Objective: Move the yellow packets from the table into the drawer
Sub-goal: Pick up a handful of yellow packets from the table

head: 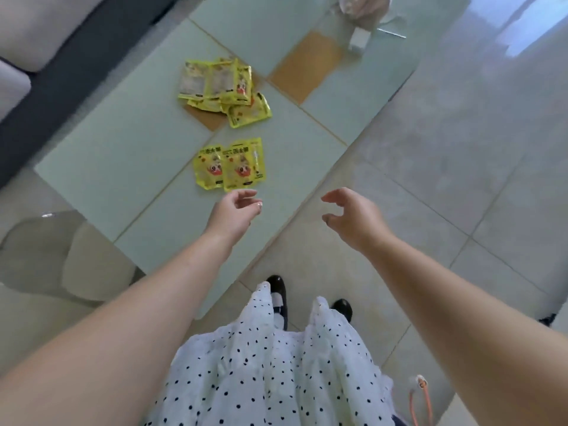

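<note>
While both hands hover empty, the left hand (pixel 233 215) and right hand (pixel 353 216) each show a loosely open grip; yellow packets (pixel 229 164) lie on the glass desk (pixel 123 155), two just beyond the left fingertips (pixel 246 195).

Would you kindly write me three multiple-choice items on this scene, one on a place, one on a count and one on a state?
1. Where do the yellow packets lie?
A. on the glass table
B. on the floor
C. on the sofa

2. How many packets lie in the near group?
A. five
B. two
C. none

3. What is the left hand doing?
A. gripping a packet
B. resting flat on the table
C. open and empty, near the packets

Key: 1 A, both groups rest on the table; 2 B, the near group shows two, side by side, apart from the far pile; 3 C, the left hand holds nothing, its fingers loosely curled.
</note>
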`<state>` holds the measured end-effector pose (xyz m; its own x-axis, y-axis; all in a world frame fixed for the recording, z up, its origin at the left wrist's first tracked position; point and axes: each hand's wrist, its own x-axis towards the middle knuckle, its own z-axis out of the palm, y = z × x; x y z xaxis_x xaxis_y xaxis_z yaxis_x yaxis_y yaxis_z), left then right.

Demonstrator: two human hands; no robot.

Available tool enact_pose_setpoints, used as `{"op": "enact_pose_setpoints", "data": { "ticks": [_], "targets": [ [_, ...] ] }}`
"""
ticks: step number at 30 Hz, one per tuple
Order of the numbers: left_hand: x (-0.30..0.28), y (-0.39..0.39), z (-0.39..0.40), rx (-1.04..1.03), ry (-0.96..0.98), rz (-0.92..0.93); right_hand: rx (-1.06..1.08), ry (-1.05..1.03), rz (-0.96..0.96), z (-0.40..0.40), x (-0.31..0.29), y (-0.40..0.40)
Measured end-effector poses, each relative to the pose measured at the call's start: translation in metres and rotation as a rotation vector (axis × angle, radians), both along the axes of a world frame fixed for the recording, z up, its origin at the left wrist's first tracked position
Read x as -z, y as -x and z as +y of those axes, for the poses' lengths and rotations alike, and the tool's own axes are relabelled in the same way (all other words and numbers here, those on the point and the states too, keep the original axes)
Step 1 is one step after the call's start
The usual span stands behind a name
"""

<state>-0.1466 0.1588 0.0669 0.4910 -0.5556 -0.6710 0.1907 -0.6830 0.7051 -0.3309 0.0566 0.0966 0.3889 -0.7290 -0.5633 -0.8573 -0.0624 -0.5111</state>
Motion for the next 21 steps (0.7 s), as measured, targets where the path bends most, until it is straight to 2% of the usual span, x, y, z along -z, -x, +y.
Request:
{"op": "enact_pose_setpoints", "data": {
  "ticks": [8,12,21],
  "targets": [
    [0.055,-0.079,-0.015,-0.248,-0.081,-0.021,-0.153,-0.072,0.046,-0.035,0.061,-0.096],
    [0.093,-0.094,-0.032,-0.349,-0.141,-0.118,-0.232,-0.137,0.099,-0.055,0.105,-0.129],
    [0.166,-0.092,-0.078,-0.385,-0.363,-0.252,-0.147,-0.231,0.122,-0.099,0.182,-0.181]
  ]
}}
